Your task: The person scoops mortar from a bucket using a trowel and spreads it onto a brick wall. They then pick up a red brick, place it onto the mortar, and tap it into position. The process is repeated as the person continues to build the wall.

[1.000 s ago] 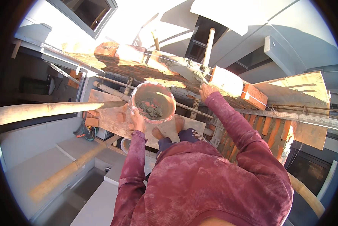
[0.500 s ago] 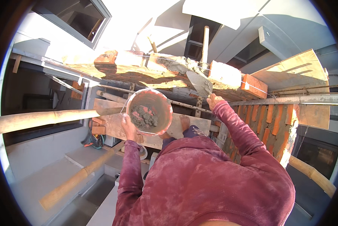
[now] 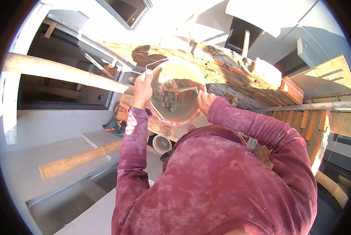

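A long wall of orange brick and grey mortar crosses the far side from upper left to right, its sunlit top edge ragged. A thick yellow bamboo pole reaches in from the left, and its near end stops left of the hands. A pale wooden plank lies below, mostly hidden by the person's body and the bucket; to its left, past its edge, the space opens over a lower grey ledge.

A round, reddish, wide-mouthed bucket is held in front of the chest, its open mouth facing up. Its far rim overlaps the wall in view, so whether they touch cannot be told. A small white bucket stands lower, just beside the left forearm.

The left hand is clamped on the bucket's left rim, beside the thin wire handle. The right hand is curled at the right rim around the mostly hidden grip of a flat metal trowel. The blade points left inside the bucket, with room between its edge and the near rim. Wet grey mortar clings to the left part of the interior, near the blade's tip.
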Motion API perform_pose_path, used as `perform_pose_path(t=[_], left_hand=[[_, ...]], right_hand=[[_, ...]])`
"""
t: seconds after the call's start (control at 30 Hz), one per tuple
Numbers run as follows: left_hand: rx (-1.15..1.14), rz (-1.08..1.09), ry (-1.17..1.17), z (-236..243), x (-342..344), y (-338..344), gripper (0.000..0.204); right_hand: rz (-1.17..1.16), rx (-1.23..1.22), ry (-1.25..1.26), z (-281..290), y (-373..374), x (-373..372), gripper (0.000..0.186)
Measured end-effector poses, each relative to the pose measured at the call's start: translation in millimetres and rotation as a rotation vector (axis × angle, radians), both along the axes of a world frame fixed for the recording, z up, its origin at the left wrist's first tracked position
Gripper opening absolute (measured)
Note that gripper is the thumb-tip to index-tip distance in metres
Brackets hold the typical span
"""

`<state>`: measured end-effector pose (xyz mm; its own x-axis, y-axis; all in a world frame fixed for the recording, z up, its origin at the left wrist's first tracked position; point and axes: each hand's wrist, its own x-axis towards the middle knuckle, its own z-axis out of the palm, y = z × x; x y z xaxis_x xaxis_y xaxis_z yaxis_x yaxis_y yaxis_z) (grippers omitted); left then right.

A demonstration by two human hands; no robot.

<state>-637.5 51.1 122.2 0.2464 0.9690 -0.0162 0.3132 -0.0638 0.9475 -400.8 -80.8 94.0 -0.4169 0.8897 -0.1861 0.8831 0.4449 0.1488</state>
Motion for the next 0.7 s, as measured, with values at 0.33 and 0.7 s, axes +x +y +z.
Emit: perform_pose_path(t=[0.33, 0.7], left_hand=[[-0.141, -0.134, -0.401, 43, -23, -3, 0.045], [-0.076, -0.112, -0.433, 65, -41, -16, 0.05]], right_hand=[[0.086, 0.397, -0.001, 53, 12, -44, 0.04], [-0.455, 0.593, -1.494, 53, 1, -77, 0.047]])
